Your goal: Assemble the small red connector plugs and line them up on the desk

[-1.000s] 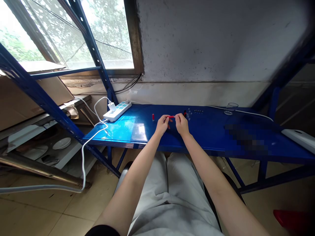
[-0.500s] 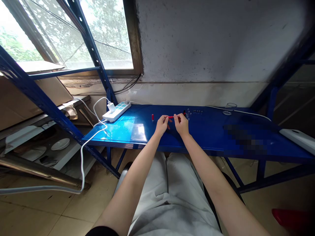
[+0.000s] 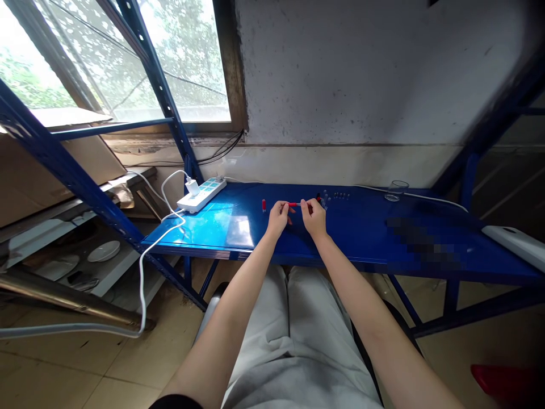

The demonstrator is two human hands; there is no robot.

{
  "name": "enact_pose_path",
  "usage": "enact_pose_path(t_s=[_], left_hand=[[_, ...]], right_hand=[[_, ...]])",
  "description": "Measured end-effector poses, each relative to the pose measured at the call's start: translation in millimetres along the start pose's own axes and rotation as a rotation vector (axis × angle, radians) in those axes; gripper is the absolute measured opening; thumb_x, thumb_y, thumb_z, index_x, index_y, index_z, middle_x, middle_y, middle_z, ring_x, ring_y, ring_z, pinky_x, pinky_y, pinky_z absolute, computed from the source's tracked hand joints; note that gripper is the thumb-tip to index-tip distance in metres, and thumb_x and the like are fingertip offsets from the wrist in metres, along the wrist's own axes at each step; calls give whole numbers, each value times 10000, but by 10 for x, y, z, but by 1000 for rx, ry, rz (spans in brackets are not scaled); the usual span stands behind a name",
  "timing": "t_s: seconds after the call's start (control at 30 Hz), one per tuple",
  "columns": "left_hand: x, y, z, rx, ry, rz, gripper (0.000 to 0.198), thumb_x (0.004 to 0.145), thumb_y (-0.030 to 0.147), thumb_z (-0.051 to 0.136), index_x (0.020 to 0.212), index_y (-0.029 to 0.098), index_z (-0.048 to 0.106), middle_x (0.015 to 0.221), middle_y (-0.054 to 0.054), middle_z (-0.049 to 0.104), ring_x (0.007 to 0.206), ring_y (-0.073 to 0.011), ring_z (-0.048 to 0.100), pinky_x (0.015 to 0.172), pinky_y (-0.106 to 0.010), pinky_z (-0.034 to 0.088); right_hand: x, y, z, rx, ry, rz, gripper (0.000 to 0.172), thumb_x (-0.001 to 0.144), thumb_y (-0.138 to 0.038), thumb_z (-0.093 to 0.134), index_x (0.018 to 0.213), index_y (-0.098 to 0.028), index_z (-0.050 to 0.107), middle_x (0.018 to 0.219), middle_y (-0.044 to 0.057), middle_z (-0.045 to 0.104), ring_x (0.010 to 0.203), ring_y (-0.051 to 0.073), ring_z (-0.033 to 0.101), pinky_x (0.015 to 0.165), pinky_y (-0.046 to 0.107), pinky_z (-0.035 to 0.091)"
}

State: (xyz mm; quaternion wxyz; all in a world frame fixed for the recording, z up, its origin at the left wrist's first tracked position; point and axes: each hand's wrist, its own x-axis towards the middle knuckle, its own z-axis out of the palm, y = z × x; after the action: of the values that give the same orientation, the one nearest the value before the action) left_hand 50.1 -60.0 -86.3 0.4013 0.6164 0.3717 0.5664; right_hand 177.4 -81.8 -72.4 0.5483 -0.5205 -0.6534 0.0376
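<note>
My left hand (image 3: 278, 218) pinches one end of a slim red stick-shaped piece (image 3: 292, 204) just above the blue table. My right hand (image 3: 314, 217) has its fingers closed on the other end, where a short pale section shows beside the fingertips. Both hands are closed, palms turned inward; the ends of the piece are hidden in the fingers. Left of my left hand, a small red piece with a pale lower end (image 3: 264, 205) stands upright. Several small clear pieces (image 3: 326, 199) are close behind my right hand, with something red and black partly hidden there.
On the blue table (image 3: 357, 227), several tiny pieces (image 3: 341, 196) sit in rows behind the clear ones. A clear glass cup (image 3: 395, 191) stands back right. At the left lies a white power strip (image 3: 202, 195) with a trailing cable. A white object (image 3: 517, 244) lies at the right edge.
A pale section now shows between the red part and my right fingertips, where red reached the fingers before. Both hands stay in nearly the same place.
</note>
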Motion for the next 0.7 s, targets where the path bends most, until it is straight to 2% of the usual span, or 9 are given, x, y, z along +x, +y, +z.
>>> enact_pose_path(t_s=[0.2, 0.37, 0.53, 0.7], left_hand=[[8, 13, -8, -8, 95, -27, 218, 884, 360, 423, 917, 155, 490, 758, -22, 614, 417, -43, 483, 418, -178, 405], [20, 3, -11, 0, 122, -32, 191, 876, 338, 448, 920, 156, 487, 729, -6, 603, 409, -38, 476, 413, -172, 413], [32, -16, -17, -6, 153, -31, 169, 879, 322, 439, 902, 160, 476, 712, 6, 595, 384, -32, 452, 396, -173, 405], [38, -2, -13, -40, 155, -19, 236, 844, 376, 492, 916, 151, 501, 717, -2, 596, 400, -35, 465, 392, -174, 403]], right_hand=[[10, 41, 23, -11, -97, 24, 339, 883, -484, 313, 754, -214, 474, 652, 5, 520, 572, 134, 470, 559, 253, 356], [18, 102, 55, -28, -134, 12, 331, 888, -442, 311, 920, -210, 545, 840, 42, 613, 580, 136, 494, 584, 263, 384], [24, 141, 79, -24, -192, -32, 328, 872, -406, 363, 1030, -210, 573, 950, 62, 622, 580, 136, 500, 602, 276, 409], [32, 165, 84, -83, -235, -30, 282, 849, -395, 415, 967, -212, 594, 924, 58, 612, 596, 141, 504, 584, 274, 395]])
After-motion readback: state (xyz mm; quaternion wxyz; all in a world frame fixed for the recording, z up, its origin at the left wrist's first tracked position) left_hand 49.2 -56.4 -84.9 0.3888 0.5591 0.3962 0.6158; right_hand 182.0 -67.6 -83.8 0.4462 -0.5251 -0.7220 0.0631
